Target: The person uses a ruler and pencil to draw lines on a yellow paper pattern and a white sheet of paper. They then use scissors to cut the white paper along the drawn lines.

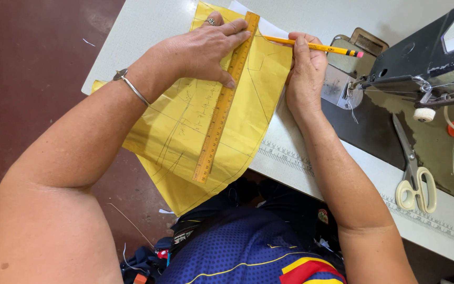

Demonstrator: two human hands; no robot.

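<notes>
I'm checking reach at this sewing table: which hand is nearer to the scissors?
Right. The right hand holds a pencil at the yellow paper's edge, across the table from the scissors. The left hand presses the ruler farther away.

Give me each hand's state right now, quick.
Left hand: open, pressing the ruler flat on the yellow paper.
Right hand: closed on the pencil.

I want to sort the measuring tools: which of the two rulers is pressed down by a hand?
The yellow wooden ruler, under the left hand on the yellow paper pattern; the printed scale on the table edge lies untouched.
</notes>
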